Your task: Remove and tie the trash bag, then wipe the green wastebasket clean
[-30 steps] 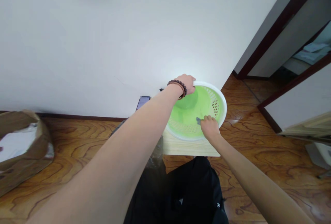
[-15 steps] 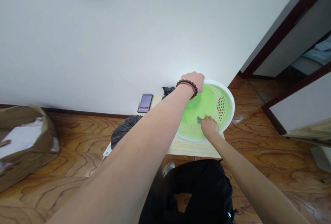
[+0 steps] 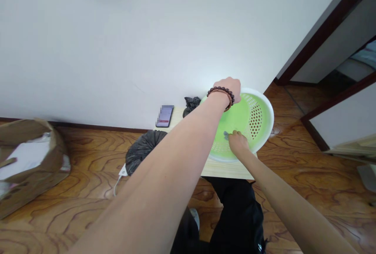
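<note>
A round green colander (image 3: pixel 235 123) with a white outer rim sits on a small pale wooden table (image 3: pixel 226 170). My left hand (image 3: pixel 230 87), with a beaded bracelet at the wrist, reaches across to the far rim and is closed on it; its fingertips are hidden behind the hand. Inside the colander, low over the near side, my right hand (image 3: pixel 237 143) is closed around a small grey-blue piece (image 3: pixel 226 135). Only the tip of that piece sticks out, so its kind cannot be made out.
A phone (image 3: pixel 165 116) lies at the table's left end. Close by are a large black plastic bag (image 3: pixel 142 150) and a smaller knotted black bag (image 3: pixel 191 104). An open cardboard box (image 3: pixel 55 164) stands on the floor at left. The white wall (image 3: pixel 117 50) rises behind the table.
The colander has shifted to the right together with my left hand. My right hand stays nearly in place, still holding the grey-blue piece. My legs have shifted below the table.
</note>
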`<state>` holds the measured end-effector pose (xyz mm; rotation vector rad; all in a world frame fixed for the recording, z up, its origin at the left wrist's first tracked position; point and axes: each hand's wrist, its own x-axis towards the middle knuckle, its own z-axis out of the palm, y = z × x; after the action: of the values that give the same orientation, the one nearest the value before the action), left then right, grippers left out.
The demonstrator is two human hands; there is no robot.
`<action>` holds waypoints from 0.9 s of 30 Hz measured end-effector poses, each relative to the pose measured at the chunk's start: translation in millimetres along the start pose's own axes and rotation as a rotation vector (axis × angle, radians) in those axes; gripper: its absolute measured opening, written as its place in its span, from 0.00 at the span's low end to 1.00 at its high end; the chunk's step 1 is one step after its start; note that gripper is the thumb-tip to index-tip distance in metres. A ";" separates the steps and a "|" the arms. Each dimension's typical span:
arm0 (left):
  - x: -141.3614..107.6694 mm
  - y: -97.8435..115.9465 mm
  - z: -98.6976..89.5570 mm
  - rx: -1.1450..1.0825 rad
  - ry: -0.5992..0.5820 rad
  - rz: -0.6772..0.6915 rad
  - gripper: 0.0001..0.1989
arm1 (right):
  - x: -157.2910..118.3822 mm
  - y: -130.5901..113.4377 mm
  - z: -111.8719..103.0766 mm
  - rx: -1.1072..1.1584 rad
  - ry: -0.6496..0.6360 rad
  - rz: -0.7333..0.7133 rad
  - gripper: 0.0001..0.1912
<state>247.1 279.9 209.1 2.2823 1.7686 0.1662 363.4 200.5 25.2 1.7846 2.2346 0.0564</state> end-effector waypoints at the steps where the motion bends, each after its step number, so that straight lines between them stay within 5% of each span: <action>1: -1.3 -0.2 -0.7 0.018 0.014 0.007 0.24 | 1.7 -1.4 -0.1 0.007 -0.004 -0.006 0.18; 9: -2.2 -1.3 -2.0 0.074 0.136 0.073 0.24 | 8.5 -9.7 5.3 0.022 0.011 -0.037 0.18; 27: -1.9 2.0 -3.7 0.010 0.072 0.040 0.26 | 1.8 -9.3 -1.8 -0.014 0.002 -0.043 0.18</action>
<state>247.6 278.0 213.3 2.3475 1.7624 0.2507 353.7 200.2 24.7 1.7291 2.2675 0.0652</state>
